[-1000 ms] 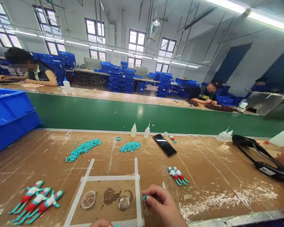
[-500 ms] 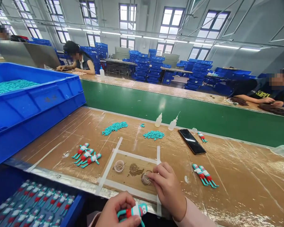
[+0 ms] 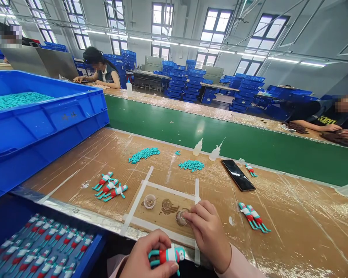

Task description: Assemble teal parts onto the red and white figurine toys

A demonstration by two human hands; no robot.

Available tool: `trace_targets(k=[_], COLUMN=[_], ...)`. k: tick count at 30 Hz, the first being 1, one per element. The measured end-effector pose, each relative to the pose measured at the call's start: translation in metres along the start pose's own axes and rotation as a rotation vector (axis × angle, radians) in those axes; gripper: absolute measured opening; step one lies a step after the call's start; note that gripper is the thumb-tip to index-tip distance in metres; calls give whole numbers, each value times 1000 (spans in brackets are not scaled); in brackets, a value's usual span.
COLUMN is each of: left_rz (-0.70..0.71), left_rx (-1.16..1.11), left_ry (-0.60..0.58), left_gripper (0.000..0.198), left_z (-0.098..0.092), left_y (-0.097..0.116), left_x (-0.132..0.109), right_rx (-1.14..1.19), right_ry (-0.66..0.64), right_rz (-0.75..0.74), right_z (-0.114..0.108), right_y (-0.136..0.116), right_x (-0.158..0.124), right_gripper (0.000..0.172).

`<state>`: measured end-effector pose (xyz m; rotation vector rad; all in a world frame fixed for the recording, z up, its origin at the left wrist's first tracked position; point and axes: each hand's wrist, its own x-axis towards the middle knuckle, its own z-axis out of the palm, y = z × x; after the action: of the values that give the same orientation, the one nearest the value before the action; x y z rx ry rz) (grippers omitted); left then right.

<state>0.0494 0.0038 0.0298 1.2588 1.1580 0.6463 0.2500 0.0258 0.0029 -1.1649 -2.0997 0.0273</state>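
Observation:
My left hand [image 3: 149,258] is closed round a small teal, red and white toy figure [image 3: 168,255] at the table's near edge. My right hand [image 3: 210,233] pinches something too small to make out over a shallow clear dish [image 3: 180,218] inside a white-taped square [image 3: 146,185]. A second clear dish [image 3: 149,201] and a dried glue stain sit in the same square. Three finished figures [image 3: 109,186] lie to the left, two more figures [image 3: 253,217] to the right. Piles of teal pieces [image 3: 191,165] lie further back.
A big blue crate [image 3: 46,116] of teal pieces stands at left; a blue tray of figures [image 3: 40,251] sits below the table edge. Two glue bottles [image 3: 197,148], a black phone [image 3: 237,175] and a green conveyor [image 3: 220,131] lie beyond. Other people work at far benches.
The view swung left and down, bringing the blue crate and tray into sight. My left hand rose into view with the figure; my right hand moved onto the clear dish.

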Motion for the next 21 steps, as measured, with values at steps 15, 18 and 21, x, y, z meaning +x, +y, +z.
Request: trace_targets(k=[15,18,21], left_rz=[354,348,338], left_rx=[562,577,597], left_ry=[-124,-144,-142], left_gripper=[14,16,16], left_z=[-4,-4,-4], left_y=[27,32,38], left_x=[10,9,9], right_rx=[1208,1216,1191], right_ry=[-446,-411,-381], right_rz=[957,933,894], right_z=[-37,-40,-42], right_y=[-31,-34,-37], right_x=[13,12,10], right_gripper=[59,58,54])
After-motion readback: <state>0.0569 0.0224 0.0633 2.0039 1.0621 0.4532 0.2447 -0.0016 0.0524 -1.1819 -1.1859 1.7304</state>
